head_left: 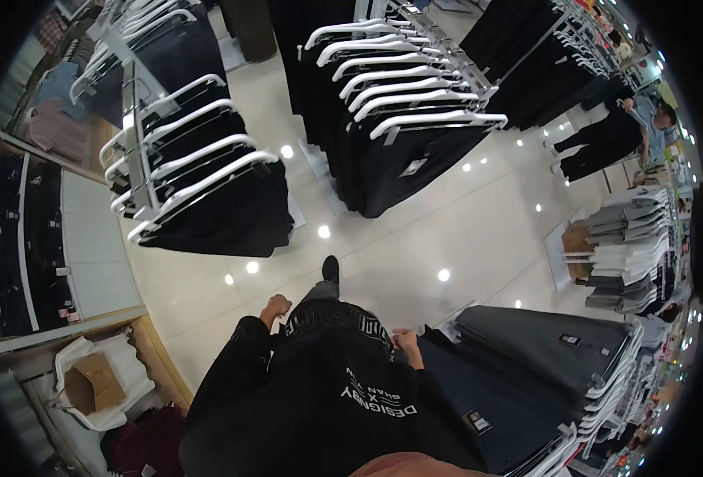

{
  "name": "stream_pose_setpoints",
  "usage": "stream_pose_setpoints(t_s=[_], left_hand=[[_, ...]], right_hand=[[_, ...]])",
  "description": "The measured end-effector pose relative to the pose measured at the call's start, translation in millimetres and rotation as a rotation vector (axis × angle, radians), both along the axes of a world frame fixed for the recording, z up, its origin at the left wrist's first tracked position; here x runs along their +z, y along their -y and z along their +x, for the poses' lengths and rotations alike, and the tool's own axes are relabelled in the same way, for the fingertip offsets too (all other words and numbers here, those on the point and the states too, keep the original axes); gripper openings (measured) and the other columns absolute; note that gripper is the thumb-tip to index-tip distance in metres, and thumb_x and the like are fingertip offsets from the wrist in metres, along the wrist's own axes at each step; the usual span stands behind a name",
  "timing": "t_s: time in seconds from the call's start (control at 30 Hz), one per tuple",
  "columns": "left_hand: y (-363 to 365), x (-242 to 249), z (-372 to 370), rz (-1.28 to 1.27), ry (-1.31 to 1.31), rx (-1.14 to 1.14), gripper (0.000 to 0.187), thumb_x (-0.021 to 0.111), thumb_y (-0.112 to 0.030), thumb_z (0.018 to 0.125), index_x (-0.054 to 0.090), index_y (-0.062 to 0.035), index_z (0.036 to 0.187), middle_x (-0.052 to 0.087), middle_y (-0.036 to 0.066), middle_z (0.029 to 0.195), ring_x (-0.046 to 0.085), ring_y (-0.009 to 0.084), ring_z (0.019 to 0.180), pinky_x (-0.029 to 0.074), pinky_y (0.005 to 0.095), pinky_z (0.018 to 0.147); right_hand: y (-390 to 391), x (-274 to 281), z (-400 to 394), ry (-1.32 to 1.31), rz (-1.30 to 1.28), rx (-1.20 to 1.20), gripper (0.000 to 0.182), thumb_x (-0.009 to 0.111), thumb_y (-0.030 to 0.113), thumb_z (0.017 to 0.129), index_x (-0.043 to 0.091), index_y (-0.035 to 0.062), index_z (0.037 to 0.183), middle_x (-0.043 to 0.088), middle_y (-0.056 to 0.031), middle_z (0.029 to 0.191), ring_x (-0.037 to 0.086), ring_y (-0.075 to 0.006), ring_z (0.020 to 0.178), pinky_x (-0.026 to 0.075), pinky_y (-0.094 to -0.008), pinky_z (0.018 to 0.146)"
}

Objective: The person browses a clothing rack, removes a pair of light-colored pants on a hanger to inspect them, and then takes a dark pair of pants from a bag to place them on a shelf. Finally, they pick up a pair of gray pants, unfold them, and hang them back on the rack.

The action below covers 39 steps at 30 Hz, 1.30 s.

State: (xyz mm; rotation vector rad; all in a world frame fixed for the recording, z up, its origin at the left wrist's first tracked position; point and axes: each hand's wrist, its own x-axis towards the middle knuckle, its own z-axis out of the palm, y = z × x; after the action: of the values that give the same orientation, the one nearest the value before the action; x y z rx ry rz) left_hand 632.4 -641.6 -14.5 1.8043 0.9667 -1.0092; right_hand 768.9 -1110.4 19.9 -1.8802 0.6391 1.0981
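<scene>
My left hand (276, 308) is beside my left hip, its fingers curled in, with nothing seen in it. On the other side, my right hand (405, 340) is near my waist with its fingers loosely bent, and no object shows in them. I wear a black top (311, 381) with white lettering and a patterned band at the hem. Close to my right hand hang dark trousers (478, 389) with a tag, beside grey trousers (526, 338). One dark shoe (331, 269) shows ahead of me on the floor.
Ahead stand racks of black trousers (216, 215) and more black trousers (399, 171) on white hangers (439, 119). Grey and white shirts (625, 246) hang at right. Another person (606, 143) stands at far right. Shelves (105, 318) line the left, with a brown paper bag (93, 383).
</scene>
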Motion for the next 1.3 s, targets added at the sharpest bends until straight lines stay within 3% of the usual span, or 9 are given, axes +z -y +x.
stream_pose_setpoints(t_s=[0.3,0.53,0.67,0.73,0.9,1.0,1.03,1.13,1.3], left_hand=[[8.7,34.8,183.4,0.072,0.235,-0.098,0.037,0.054,-0.026,0.085,0.072,0.0067,0.081,0.070,0.025,0.076,0.072,0.0343,0.069,0.058,0.0421,0.071],[57.1,46.1,248.2,0.148,0.382,0.032,0.035,0.054,-0.028,0.084,0.074,0.0010,0.086,0.072,0.023,0.087,0.070,0.0394,0.089,0.055,0.0443,0.083],[87.5,18.1,239.6,0.162,0.210,-0.060,0.034,0.053,-0.027,0.089,0.073,-0.0007,0.082,0.073,0.013,0.075,0.070,0.0257,0.059,0.058,0.0369,0.058],[116.5,3.0,229.1,0.179,0.086,0.010,0.042,0.052,-0.030,0.087,0.072,0.0032,0.070,0.069,0.019,0.065,0.073,0.0319,0.073,0.057,0.0401,0.072],[209.2,-5.8,219.0,0.025,-0.156,0.261,0.041,0.055,-0.029,0.095,0.074,0.0071,0.089,0.073,0.023,0.090,0.074,0.0300,0.081,0.061,0.0393,0.066],[249.3,20.9,253.0,-0.026,-0.092,-0.024,0.038,0.056,-0.028,0.097,0.074,0.0053,0.101,0.073,0.022,0.103,0.074,0.0317,0.084,0.061,0.0425,0.069],[268.2,24.8,267.4,0.048,-0.102,0.290,0.034,0.057,-0.028,0.096,0.075,0.0014,0.099,0.074,0.018,0.096,0.074,0.0315,0.084,0.060,0.0417,0.070],[277.0,-62.5,283.7,0.215,0.186,-0.096,0.033,0.060,-0.028,0.092,0.075,0.0013,0.096,0.075,0.018,0.090,0.074,0.0312,0.084,0.060,0.0394,0.071],[279.9,26.7,380.9,0.185,0.181,0.260,0.033,0.058,-0.026,0.087,0.075,0.0025,0.087,0.074,0.020,0.085,0.074,0.0315,0.074,0.060,0.0374,0.067]], right_hand=[[16.0,-11.0,99.6,0.088,0.026,0.000,0.035,0.039,-0.006,0.090,0.066,-0.0040,0.111,0.068,-0.0107,0.077,0.068,-0.0186,0.062,0.059,-0.0319,0.054],[70.8,-39.3,183.8,0.133,-0.008,0.148,0.034,0.043,-0.007,0.086,0.070,-0.0009,0.106,0.065,-0.0085,0.071,0.065,-0.0171,0.057,0.056,-0.0304,0.053],[103.1,-29.0,261.7,0.192,-0.104,0.296,0.032,0.049,-0.008,0.080,0.074,0.0012,0.098,0.067,-0.0080,0.067,0.064,-0.0157,0.056,0.054,-0.0302,0.051],[122.6,-31.2,308.9,0.255,-0.080,0.301,0.032,0.052,-0.008,0.078,0.075,0.0011,0.098,0.067,-0.0087,0.067,0.064,-0.0150,0.056,0.054,-0.0299,0.050],[139.7,-17.6,441.9,0.537,-0.004,0.352,0.026,0.055,0.001,0.082,0.077,0.0055,0.095,0.069,-0.0078,0.066,0.065,-0.0145,0.057,0.053,-0.0303,0.055],[99.1,32.9,525.7,0.594,0.197,0.299,0.020,0.055,0.007,0.094,0.072,0.0011,0.102,0.069,-0.0074,0.076,0.065,-0.0131,0.063,0.054,-0.0285,0.057],[81.0,47.1,552.9,0.616,0.289,0.289,0.019,0.055,0.010,0.099,0.069,-0.0011,0.106,0.070,-0.0075,0.084,0.063,-0.0118,0.067,0.054,-0.0273,0.058],[5.8,145.4,610.6,0.661,0.491,0.279,0.019,0.058,0.015,0.101,0.065,-0.0011,0.108,0.069,-0.0086,0.091,0.063,-0.0118,0.073,0.055,-0.0274,0.067],[-80.0,269.0,654.6,0.771,0.795,0.406,0.017,0.055,0.014,0.103,0.061,-0.0020,0.105,0.068,-0.0093,0.096,0.063,-0.0133,0.079,0.054,-0.0283,0.076]])
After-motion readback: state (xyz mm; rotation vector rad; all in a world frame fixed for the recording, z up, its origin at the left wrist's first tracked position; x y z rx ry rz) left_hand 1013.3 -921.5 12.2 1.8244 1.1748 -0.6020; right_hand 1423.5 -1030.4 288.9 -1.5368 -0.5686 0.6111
